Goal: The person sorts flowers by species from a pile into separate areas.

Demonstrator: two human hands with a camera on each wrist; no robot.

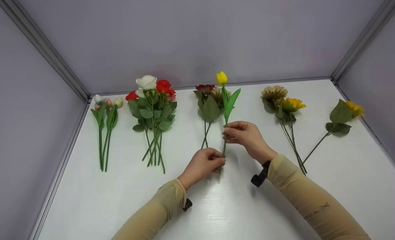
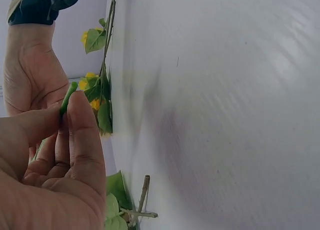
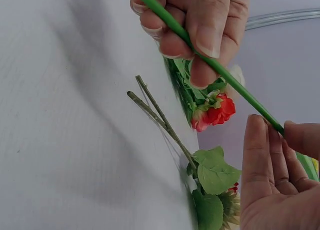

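From the head camera I see a white tabletop [image 1: 334, 186] boxed in by pale grey-lilac walls [image 1: 190, 36] with metal strips in the corners. Flowers lie on it in separate groups: a rose bunch [image 1: 152, 110] of white and red heads left of centre, two sunflowers [image 1: 284, 106] to the right, a single sunflower [image 1: 342, 116] further right, a dark red bloom [image 1: 207, 103] with big leaves at the middle back, and three small buds [image 1: 105, 113] at far left.

Both forearms come in from the bottom edge in tan sleeves and meet at the centre. My left hand [image 1: 202, 165] pinches the lower end of the yellow tulip [image 1: 221, 78] stem between thumb and fingers; the left wrist view shows the stem's cut end poking out above the thumb. My right hand [image 1: 245, 135] pinches the same stem higher up, just under the leaves. The tulip is held above the table at the centre, head pointing toward the back wall.
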